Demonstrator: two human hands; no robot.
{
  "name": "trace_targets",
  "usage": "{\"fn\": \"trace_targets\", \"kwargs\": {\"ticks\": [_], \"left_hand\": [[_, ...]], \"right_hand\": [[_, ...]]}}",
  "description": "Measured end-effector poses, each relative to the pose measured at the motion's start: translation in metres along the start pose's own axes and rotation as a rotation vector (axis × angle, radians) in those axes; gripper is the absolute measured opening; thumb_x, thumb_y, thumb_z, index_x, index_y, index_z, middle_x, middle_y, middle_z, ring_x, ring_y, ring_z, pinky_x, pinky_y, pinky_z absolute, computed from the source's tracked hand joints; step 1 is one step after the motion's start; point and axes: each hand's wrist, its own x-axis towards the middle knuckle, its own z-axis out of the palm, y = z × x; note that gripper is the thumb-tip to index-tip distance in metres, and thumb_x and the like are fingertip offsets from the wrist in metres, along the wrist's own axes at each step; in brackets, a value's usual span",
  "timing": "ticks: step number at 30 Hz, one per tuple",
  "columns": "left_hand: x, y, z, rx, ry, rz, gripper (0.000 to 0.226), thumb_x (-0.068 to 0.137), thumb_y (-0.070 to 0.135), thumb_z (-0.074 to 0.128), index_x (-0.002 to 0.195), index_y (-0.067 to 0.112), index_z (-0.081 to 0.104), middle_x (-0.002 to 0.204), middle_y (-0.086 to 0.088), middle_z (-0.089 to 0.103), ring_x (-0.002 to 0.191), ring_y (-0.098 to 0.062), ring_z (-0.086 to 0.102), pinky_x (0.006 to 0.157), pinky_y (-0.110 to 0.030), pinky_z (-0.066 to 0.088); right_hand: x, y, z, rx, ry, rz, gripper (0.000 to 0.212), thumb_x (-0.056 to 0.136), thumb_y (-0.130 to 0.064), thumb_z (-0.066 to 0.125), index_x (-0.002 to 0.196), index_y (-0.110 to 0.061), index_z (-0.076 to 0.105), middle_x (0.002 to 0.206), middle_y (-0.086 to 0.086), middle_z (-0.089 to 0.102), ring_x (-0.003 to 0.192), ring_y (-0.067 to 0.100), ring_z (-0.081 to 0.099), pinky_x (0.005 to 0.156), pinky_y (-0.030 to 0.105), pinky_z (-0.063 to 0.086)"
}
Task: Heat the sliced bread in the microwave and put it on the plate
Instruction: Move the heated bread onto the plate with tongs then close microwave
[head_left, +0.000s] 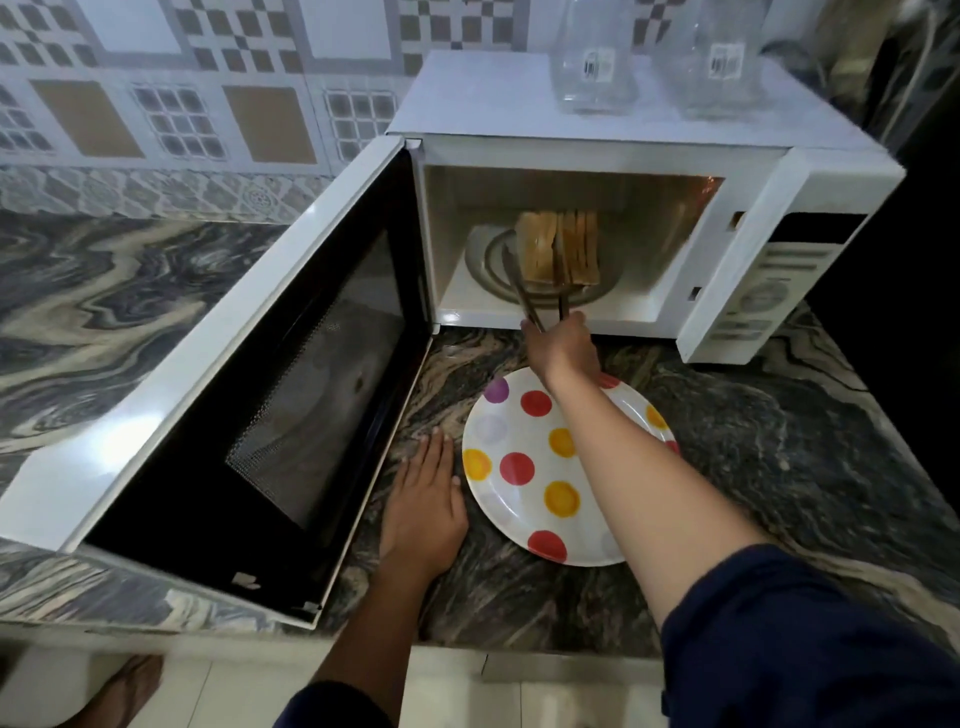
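Note:
A white microwave (649, 156) stands on the counter with its door (270, 395) swung wide open to the left. Inside, a stack of browned bread slices (563, 249) stands on edge over the glass turntable (488, 260). My right hand (563, 345) is just outside the cavity's front, shut on dark metal tongs (535, 301) whose arms clamp the slices from both sides. A white plate with red, yellow and purple dots (524, 467) lies on the counter under my right forearm, nothing on it. My left hand (426, 499) rests flat on the counter beside the plate's left rim.
Two clear glass jars (595, 57) (724, 57) stand on top of the microwave. The marbled stone counter (779, 452) runs to a front edge near my body. A tiled wall (197, 104) is behind. The open door blocks the left side.

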Motion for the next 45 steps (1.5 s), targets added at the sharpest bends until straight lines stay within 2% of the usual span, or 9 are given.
{"fn": "trace_targets", "kwargs": {"ticks": [8, 13, 17, 23, 26, 30, 35, 42, 45], "left_hand": [[0.001, -0.002, 0.001, 0.002, 0.045, -0.012, 0.056, 0.087, 0.029, 0.03, 0.139, 0.01, 0.042, 0.145, -0.007, 0.043, 0.134, -0.022, 0.04, 0.113, -0.027, 0.011], [0.0, -0.002, 0.002, -0.028, 0.043, -0.02, 0.061, 0.087, 0.034, 0.02, 0.144, 0.014, 0.031, 0.152, -0.002, 0.029, 0.141, -0.015, 0.023, 0.115, -0.033, 0.006], [0.0, -0.002, 0.003, -0.036, 0.042, -0.022, 0.063, 0.087, 0.036, 0.017, 0.145, 0.016, 0.028, 0.154, 0.0, 0.026, 0.143, -0.013, 0.02, 0.115, -0.031, 0.005], [-0.001, -0.003, 0.005, -0.034, 0.042, -0.016, 0.061, 0.088, 0.035, 0.02, 0.145, 0.018, 0.03, 0.153, 0.001, 0.026, 0.142, -0.012, 0.021, 0.116, -0.03, 0.007], [0.0, -0.002, 0.003, -0.017, 0.053, -0.031, 0.057, 0.086, 0.031, 0.03, 0.139, 0.014, 0.042, 0.147, -0.003, 0.04, 0.137, -0.016, 0.036, 0.115, -0.028, 0.018], [-0.001, -0.001, 0.001, 0.003, 0.07, -0.022, 0.055, 0.084, 0.028, 0.034, 0.134, 0.011, 0.049, 0.141, -0.006, 0.048, 0.131, -0.02, 0.045, 0.11, -0.027, 0.016], [-0.002, 0.001, 0.0, -0.01, 0.054, -0.028, 0.066, 0.083, 0.035, 0.017, 0.142, 0.012, 0.038, 0.15, -0.004, 0.035, 0.141, -0.016, 0.029, 0.114, -0.028, 0.008], [-0.001, 0.003, -0.004, 0.041, -0.028, -0.002, 0.066, 0.087, 0.033, 0.012, 0.149, 0.011, 0.016, 0.158, -0.003, 0.014, 0.146, -0.013, 0.008, 0.118, -0.03, -0.001], [-0.003, 0.002, -0.003, 0.054, -0.058, 0.02, 0.068, 0.085, 0.033, 0.006, 0.149, 0.009, 0.011, 0.158, -0.005, 0.01, 0.146, -0.014, 0.005, 0.118, -0.031, -0.002]], "right_hand": [[0.022, -0.017, 0.005, -0.026, 0.006, -0.021, 0.043, 0.094, -0.039, 0.051, 0.124, -0.008, 0.051, 0.124, 0.01, 0.059, 0.112, 0.028, 0.057, 0.075, 0.026, 0.036], [0.044, -0.029, 0.005, 0.015, -0.044, -0.001, 0.044, 0.092, -0.033, 0.052, 0.13, -0.01, 0.047, 0.133, 0.013, 0.054, 0.123, 0.032, 0.051, 0.096, 0.035, 0.042], [0.05, -0.028, 0.012, -0.037, -0.058, -0.037, 0.043, 0.096, -0.028, 0.045, 0.134, -0.008, 0.042, 0.137, 0.014, 0.049, 0.125, 0.032, 0.048, 0.099, 0.034, 0.039], [0.043, -0.025, 0.013, -0.08, -0.001, -0.056, 0.039, 0.098, -0.025, 0.041, 0.131, -0.005, 0.044, 0.135, 0.015, 0.05, 0.123, 0.032, 0.049, 0.095, 0.034, 0.04], [0.039, -0.025, 0.007, -0.028, 0.019, -0.004, 0.041, 0.096, -0.031, 0.044, 0.131, -0.01, 0.046, 0.135, 0.013, 0.052, 0.122, 0.034, 0.051, 0.095, 0.037, 0.042], [0.022, -0.015, 0.002, -0.025, 0.016, -0.014, 0.039, 0.095, -0.035, 0.046, 0.12, -0.007, 0.057, 0.125, 0.014, 0.06, 0.113, 0.034, 0.056, 0.08, 0.031, 0.04], [-0.022, 0.014, -0.008, -0.005, 0.062, -0.045, 0.045, 0.092, -0.042, 0.052, 0.124, -0.01, 0.048, 0.123, 0.013, 0.059, 0.111, 0.035, 0.056, 0.075, 0.033, 0.038], [-0.113, 0.096, -0.041, 0.047, 0.106, -0.084, 0.034, 0.09, -0.044, 0.054, 0.109, -0.015, 0.051, 0.092, -0.001, 0.058, 0.089, 0.026, 0.058, 0.07, 0.032, 0.042], [-0.136, 0.132, -0.056, -0.017, 0.14, -0.05, 0.038, 0.087, -0.045, 0.057, 0.11, -0.015, 0.053, 0.099, 0.005, 0.064, 0.092, 0.03, 0.06, 0.07, 0.034, 0.043]]}}
